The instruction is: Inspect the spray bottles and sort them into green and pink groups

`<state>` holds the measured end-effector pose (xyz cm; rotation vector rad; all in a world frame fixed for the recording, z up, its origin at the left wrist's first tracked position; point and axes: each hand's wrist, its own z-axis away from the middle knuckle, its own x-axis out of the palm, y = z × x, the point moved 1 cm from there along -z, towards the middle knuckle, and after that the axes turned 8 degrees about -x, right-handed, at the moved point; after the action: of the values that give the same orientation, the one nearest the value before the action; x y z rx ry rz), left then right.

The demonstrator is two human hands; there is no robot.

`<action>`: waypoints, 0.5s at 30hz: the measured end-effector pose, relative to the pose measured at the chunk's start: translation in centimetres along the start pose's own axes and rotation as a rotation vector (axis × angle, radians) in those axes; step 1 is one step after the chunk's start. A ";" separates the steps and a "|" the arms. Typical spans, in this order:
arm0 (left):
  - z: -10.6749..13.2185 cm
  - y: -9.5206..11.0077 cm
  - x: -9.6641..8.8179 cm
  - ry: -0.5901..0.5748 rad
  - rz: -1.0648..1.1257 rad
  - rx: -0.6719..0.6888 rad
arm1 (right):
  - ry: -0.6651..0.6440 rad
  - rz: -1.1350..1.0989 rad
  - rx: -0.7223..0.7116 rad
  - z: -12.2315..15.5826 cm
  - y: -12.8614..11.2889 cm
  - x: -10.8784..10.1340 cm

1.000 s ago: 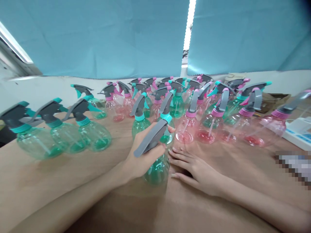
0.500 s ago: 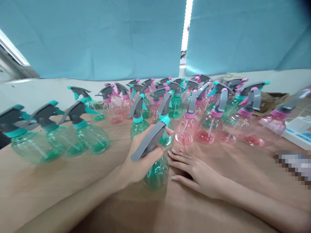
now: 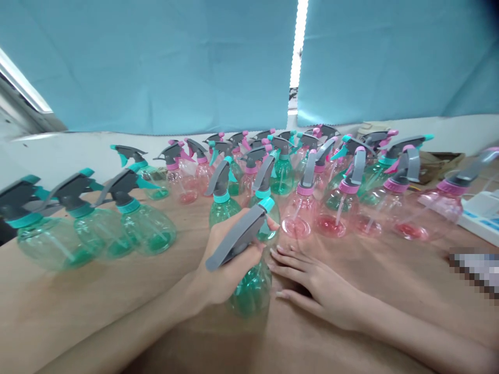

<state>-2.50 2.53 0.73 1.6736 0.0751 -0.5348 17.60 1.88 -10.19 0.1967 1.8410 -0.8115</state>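
Observation:
My left hand [image 3: 228, 259] is wrapped round the neck of a green spray bottle [image 3: 251, 293] in the middle foreground. Its grey trigger head with a teal nozzle rises above the fingers, and the neck is hidden by the hand. My right hand [image 3: 312, 278] rests on the wooden table [image 3: 351, 353] just right of that bottle, fingers stretched out and holding nothing. Directly behind the hands stand more green spray bottles [image 3: 224, 210]. Close beyond my right fingertips is a pink spray bottle [image 3: 298, 210].
Three green spray bottles [image 3: 148, 228] stand in a row at the left. Several pink bottles [image 3: 372, 208] line the right, with many mixed ones behind. At the right edge are a white power strip [image 3: 481, 213] and a blurred-out flat object [image 3: 477, 267]. A blue curtain [image 3: 175, 62] hangs behind.
The whole view has shifted slightly, with the scene sitting a little lower. My left hand keeps its hold on the green spray bottle, and my right hand stays flat beside it.

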 end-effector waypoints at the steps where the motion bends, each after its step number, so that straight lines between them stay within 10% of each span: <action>1: 0.1 0.1 0.0 0.017 0.003 0.000 | 0.000 0.001 0.000 0.0 0.0 0.0; 15: 0.1 -1.0 -0.7 0.031 -0.178 0.134 | -0.031 0.007 0.014 -0.1 0.2 0.2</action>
<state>-3.50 2.81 0.09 1.8161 0.2162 -0.6598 17.57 2.00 -10.39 0.1983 1.8050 -0.8184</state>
